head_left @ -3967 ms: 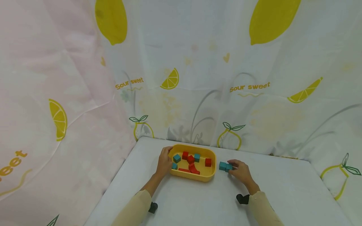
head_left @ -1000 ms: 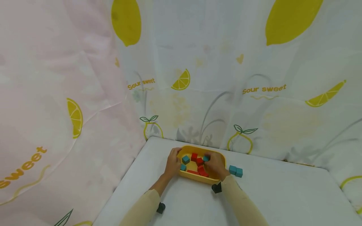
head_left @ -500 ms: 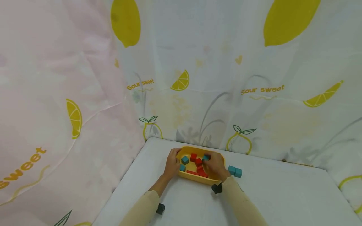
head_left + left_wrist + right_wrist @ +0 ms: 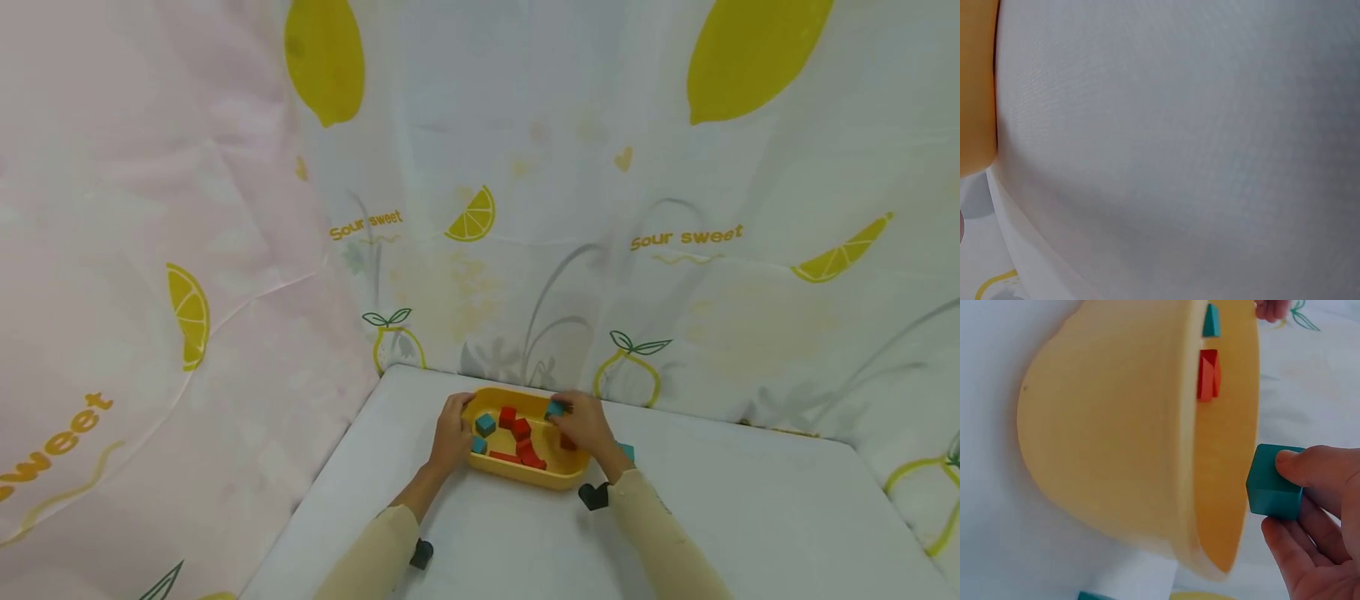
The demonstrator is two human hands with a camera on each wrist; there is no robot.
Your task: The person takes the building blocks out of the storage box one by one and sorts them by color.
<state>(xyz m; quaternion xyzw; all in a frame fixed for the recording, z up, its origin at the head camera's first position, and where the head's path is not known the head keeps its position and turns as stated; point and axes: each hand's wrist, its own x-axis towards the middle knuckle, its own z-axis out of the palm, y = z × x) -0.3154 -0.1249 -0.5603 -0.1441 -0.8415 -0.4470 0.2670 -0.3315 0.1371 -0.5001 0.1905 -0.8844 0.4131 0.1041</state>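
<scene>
A yellow plastic tub [image 4: 517, 477] stands on the white table, with red and teal blocks in it. My left hand [image 4: 451, 433] holds the tub's left end by the rim. Over the tub's right end, my right hand [image 4: 587, 422] pinches a teal cube [image 4: 1269, 481] between thumb and fingers, level with the rim in the right wrist view. Inside the tub lie a teal cube [image 4: 485, 424], several red blocks such as a red cube [image 4: 507, 417], and a curved red piece [image 4: 531, 455]. A red cube near the right end is partly hidden behind my right hand.
Right of the tub, a teal block [image 4: 627, 451] on the table shows partly behind my right wrist. A lemon-print cloth [image 4: 480, 275] hangs behind the table, and a pinkish cloth [image 4: 150, 350] hangs along the left. The white tabletop [image 4: 750, 517] extends to the right.
My right hand took hold of a teal cube inside the tub and has lifted it up and right. Earlier it was at two teal cubes on the table. My left hand stays on the rim.
</scene>
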